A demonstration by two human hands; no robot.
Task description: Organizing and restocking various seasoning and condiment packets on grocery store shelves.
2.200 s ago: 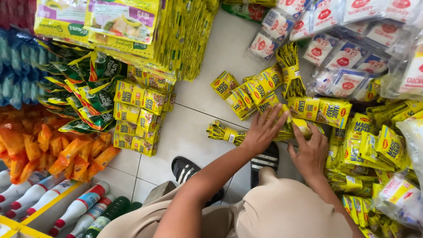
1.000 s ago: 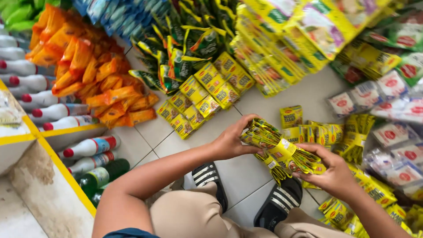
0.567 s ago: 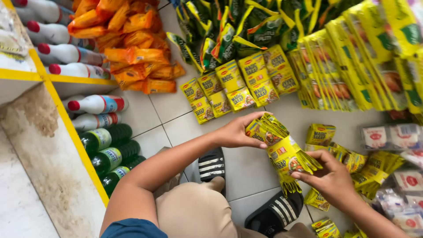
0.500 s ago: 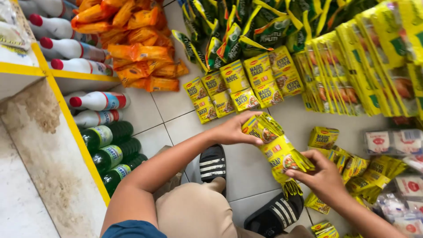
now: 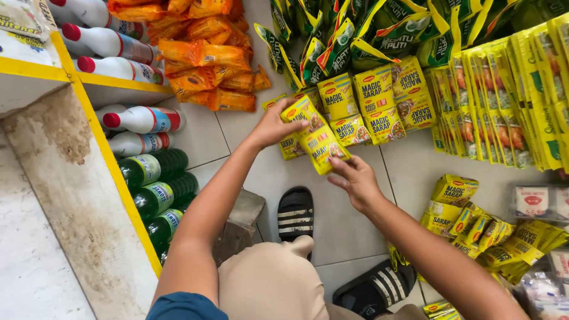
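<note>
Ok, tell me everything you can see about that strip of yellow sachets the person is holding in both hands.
The strip of yellow sachets is a chain of small, glossy, plastic-looking seasoning packets joined end to end, yellow with red printing and a small food picture. It is held above the tiled floor, slanting from upper left down to lower right. The left hand grips its upper end, and the right hand touches its lower end with the fingertips. Behind it, matching sachet strips lie on the floor.
</note>
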